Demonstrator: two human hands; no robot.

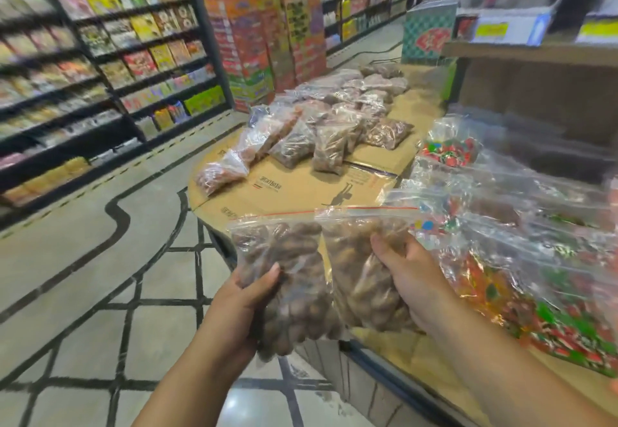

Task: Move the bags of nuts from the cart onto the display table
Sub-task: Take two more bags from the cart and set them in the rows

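Observation:
My left hand [244, 296] grips a clear zip bag of dark brown nuts [284, 252] from its lower left side. My right hand [411, 276] holds a second clear bag of lighter brown nuts [357, 259] from its right side. Both bags hang side by side in the air at the near edge of the display table [301, 192], which is covered with flattened cardboard. Several more bags of nuts [334, 119] lie in a row along the table further back. No cart is in view.
Bags of colourful wrapped sweets [521, 259] lie on the table to the right of my hands. A wooden shelf unit [535, 92] rises behind them. Stocked store shelves [100, 58] line the left aisle across a tiled floor [100, 276].

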